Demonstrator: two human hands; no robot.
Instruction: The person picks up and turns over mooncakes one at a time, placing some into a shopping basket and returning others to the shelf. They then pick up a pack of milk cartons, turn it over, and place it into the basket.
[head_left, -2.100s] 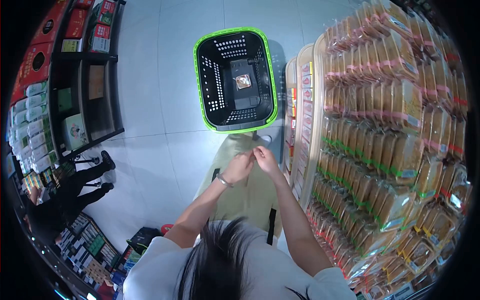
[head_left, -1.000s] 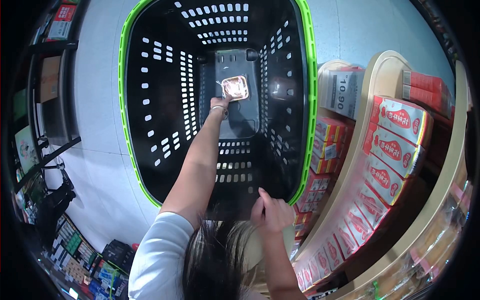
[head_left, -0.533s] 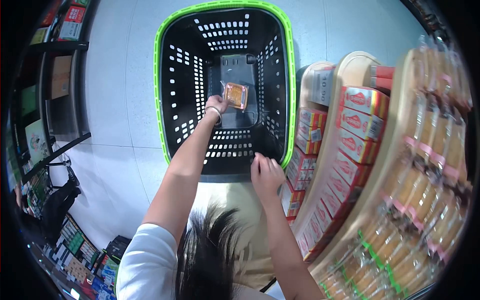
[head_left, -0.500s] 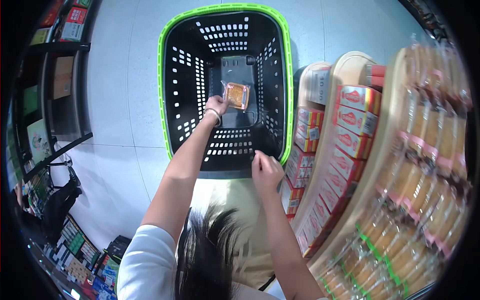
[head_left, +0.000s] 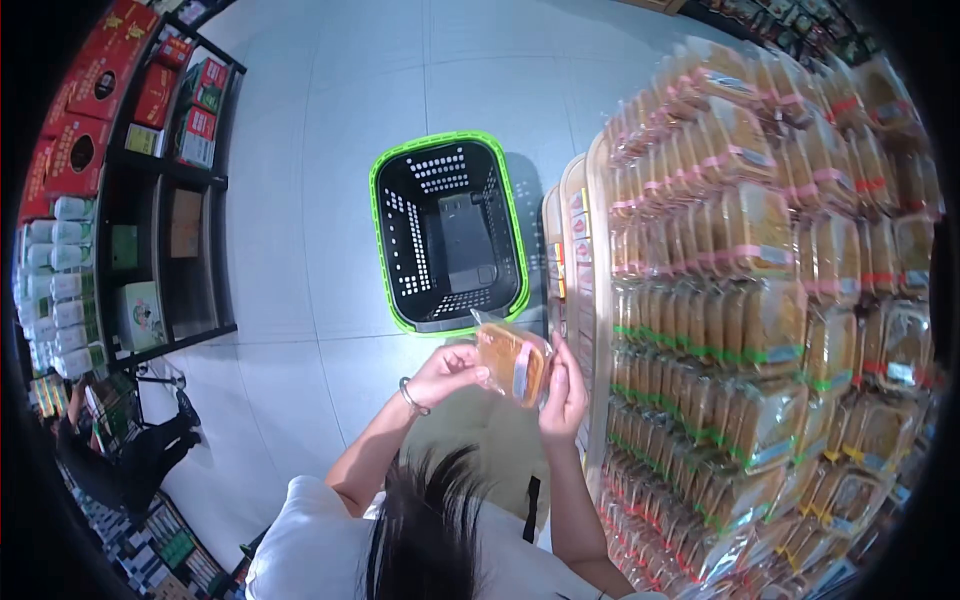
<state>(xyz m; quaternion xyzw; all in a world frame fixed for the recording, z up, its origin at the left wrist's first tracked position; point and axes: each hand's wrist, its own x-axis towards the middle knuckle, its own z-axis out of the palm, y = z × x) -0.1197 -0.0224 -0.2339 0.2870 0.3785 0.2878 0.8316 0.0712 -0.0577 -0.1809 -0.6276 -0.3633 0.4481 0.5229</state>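
Between my two hands is a packaged bread slice (head_left: 508, 360), golden brown in clear wrap, with a pink band and a pale label. My left hand (head_left: 448, 378), a bracelet at its wrist, pinches the package's left edge. The fingers of my right hand (head_left: 566, 398) grip its right side. Just beyond the package, a black shopping basket (head_left: 404, 250) with a bright green rim stands on the floor. Its bottom and slotted walls show from above.
On the right, a tiered display holds rows of wrapped breads (head_left: 700, 230) with pink, green, red and yellow bands. Dark shelves (head_left: 200, 240) with boxes and cartons line the left. A person in dark clothes (head_left: 145, 455) is at lower left.
The packaged bread has come up out of the basket toward me. My right hand, closed beside the basket before, now grips it along with my left. My view is higher and wider.
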